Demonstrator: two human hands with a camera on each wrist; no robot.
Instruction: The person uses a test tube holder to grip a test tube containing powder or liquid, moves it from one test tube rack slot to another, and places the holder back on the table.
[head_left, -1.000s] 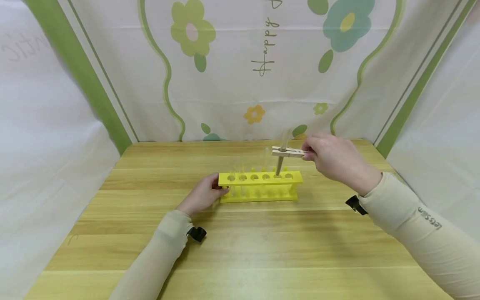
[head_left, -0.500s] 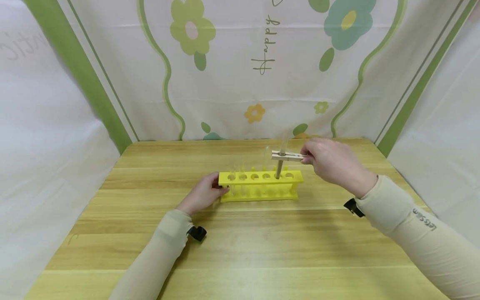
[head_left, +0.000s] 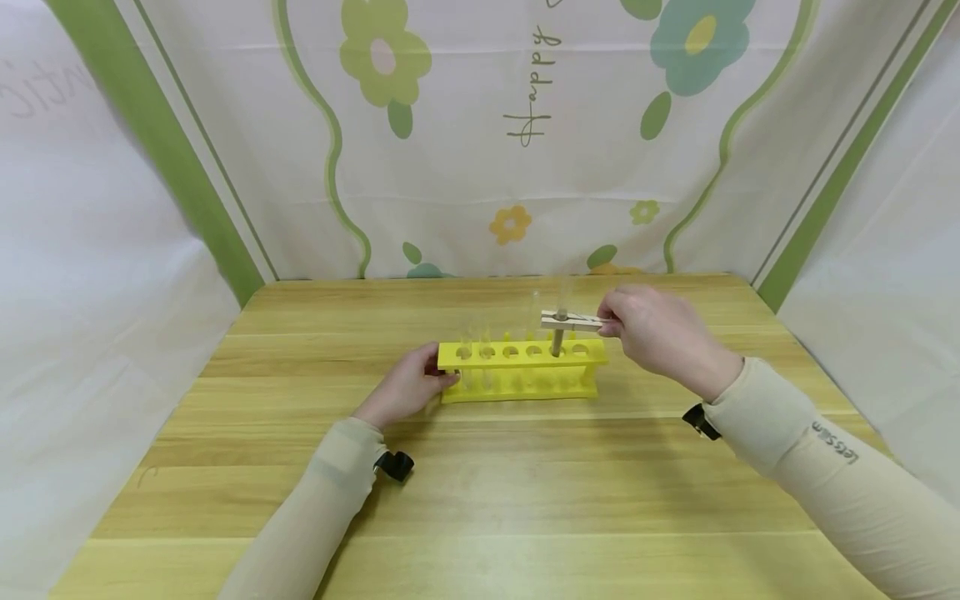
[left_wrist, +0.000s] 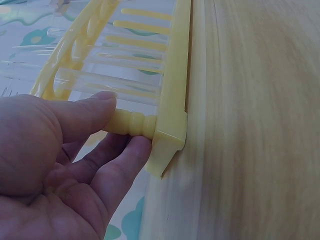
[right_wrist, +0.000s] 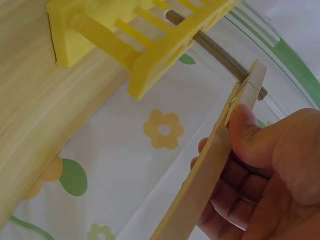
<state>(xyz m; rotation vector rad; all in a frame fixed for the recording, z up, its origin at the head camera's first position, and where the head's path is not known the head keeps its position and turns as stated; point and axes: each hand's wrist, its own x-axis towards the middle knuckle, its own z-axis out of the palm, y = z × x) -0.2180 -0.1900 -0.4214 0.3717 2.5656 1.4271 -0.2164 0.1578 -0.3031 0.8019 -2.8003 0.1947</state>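
Note:
A yellow test tube rack (head_left: 522, 364) stands on the wooden table. My left hand (head_left: 403, 387) grips its left end, with thumb and fingers round the ridged end post (left_wrist: 134, 122) in the left wrist view. My right hand (head_left: 663, 333) holds a wooden test tube clamp (head_left: 572, 322), thumb pressed on its side in the right wrist view. The clamp's jaws are round a test tube (right_wrist: 220, 56) with grey-brown contents. That tube passes through a hole near the rack's right end, and its lower tip shows between the rack's top plate and base.
Two clear test tubes (left_wrist: 110, 82) stand in the rack's leftmost holes. Another clear tube (head_left: 534, 312) rises behind the rack's top plate, near several yellow pegs. A white flowered cloth (head_left: 450, 167) hangs behind the table's far edge.
My right hand has lowered the clamp and tube, moving slightly left, and the tube has gone from tilted to nearly upright, deeper in its hole. My left hand stays on the rack.

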